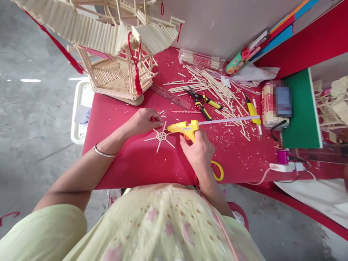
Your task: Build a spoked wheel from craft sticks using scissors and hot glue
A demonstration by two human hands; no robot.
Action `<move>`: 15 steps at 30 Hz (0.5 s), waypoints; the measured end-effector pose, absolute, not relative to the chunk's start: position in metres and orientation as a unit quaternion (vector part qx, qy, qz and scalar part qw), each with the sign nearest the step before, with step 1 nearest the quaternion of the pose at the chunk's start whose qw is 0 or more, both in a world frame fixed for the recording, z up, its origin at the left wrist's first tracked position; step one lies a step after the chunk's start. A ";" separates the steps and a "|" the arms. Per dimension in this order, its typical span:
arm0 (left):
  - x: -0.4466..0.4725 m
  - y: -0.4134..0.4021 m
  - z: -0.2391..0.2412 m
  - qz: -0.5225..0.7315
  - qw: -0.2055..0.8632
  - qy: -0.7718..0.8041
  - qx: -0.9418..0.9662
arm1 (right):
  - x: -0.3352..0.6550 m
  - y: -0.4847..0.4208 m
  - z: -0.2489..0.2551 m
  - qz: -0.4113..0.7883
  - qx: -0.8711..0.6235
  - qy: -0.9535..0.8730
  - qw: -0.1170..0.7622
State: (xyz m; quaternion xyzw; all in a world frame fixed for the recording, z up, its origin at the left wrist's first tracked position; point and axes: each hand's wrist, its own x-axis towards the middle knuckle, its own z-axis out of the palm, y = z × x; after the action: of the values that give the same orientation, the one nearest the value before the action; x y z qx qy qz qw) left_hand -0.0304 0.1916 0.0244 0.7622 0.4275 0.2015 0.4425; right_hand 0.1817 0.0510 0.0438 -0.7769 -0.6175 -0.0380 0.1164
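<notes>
My right hand (pixel 199 150) is closed round the handle of a yellow hot glue gun (pixel 183 127), its nozzle pointing left at a small star of thin wooden sticks (pixel 161 136) lying on the red table (pixel 130 163). A white glue stick pokes out of the gun's back toward the right. My left hand (pixel 143 121) rests just above the star, fingers pinched together at one of its sticks. A metal bangle circles my left wrist.
A large stick-built pavilion model (pixel 114 47) with red tassels stands at the back left. A ruler (pixel 171 97), black-and-yellow cutters (pixel 202 102), a yellow knife (pixel 252 111) and several loose sticks (pixel 214 87) lie behind. A green board (pixel 301 108) and a power strip (pixel 284 167) sit to the right.
</notes>
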 end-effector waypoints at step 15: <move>-0.031 0.188 0.020 0.149 0.452 0.440 0.762 | 0.176 0.056 0.041 -0.002 -0.758 -0.644 0.103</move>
State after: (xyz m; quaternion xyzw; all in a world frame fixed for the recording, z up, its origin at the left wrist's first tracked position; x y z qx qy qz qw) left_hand -0.0310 0.1880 0.0202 0.7615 0.4395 0.1494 0.4523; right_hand 0.1760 0.0560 0.0406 -0.7585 -0.6435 -0.0023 0.1029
